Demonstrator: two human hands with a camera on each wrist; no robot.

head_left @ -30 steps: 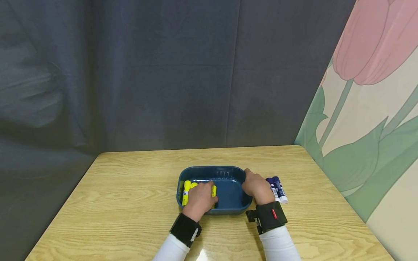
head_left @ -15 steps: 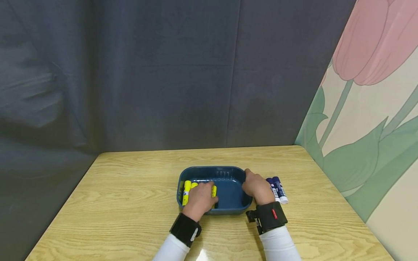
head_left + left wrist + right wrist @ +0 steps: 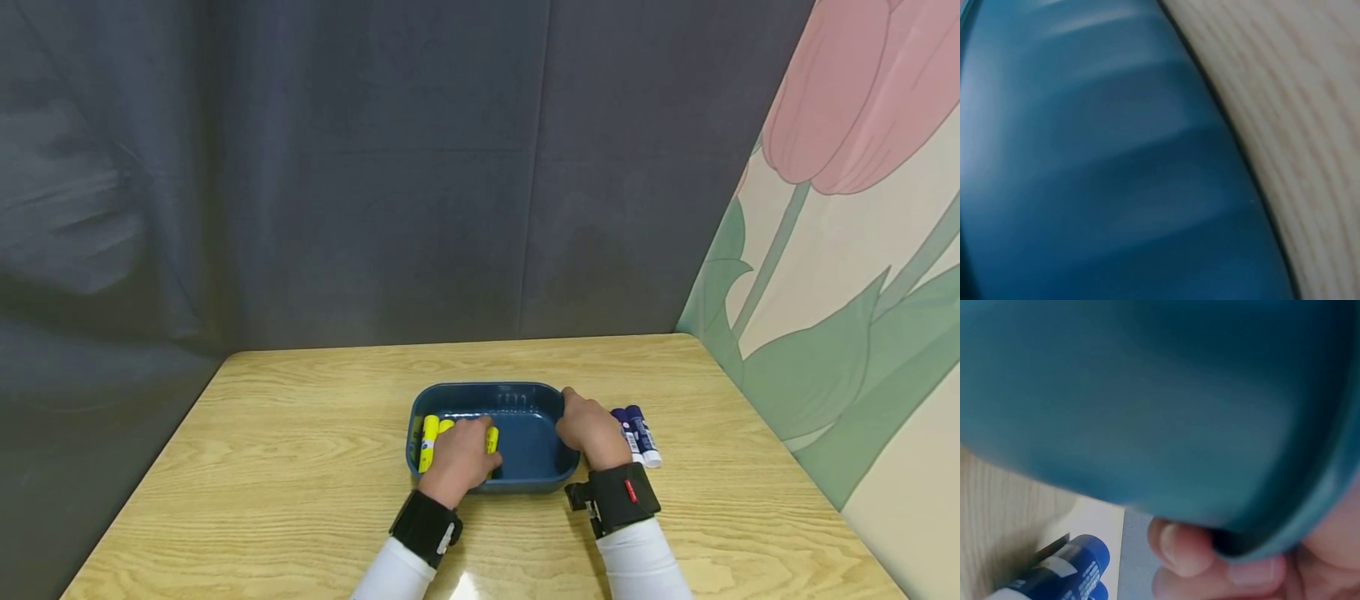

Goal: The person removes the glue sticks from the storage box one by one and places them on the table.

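Note:
A dark blue rectangular tray point(image 3: 532, 446) stands on the table. Several yellow glue sticks point(image 3: 429, 442) lie in its left part. Reaching over the front rim, my left hand point(image 3: 460, 452) has its thumb and finger at the rightmost yellow stick point(image 3: 491, 440); the palm hides other sticks and most fingertips. My right hand point(image 3: 591, 429) grips the tray's right end. In the right wrist view, fingers point(image 3: 1188, 550) curl beneath the tray's rim point(image 3: 1310, 519). Only the tray's wall point(image 3: 1104, 156) and the table show in the left wrist view.
Two glue sticks with dark blue caps and white ends point(image 3: 642, 437) lie on the wooden table point(image 3: 300, 467), just right of my right hand. A dark curtain point(image 3: 375, 183) hangs behind the table. At the right is a wall with a painted tulip point(image 3: 847, 100).

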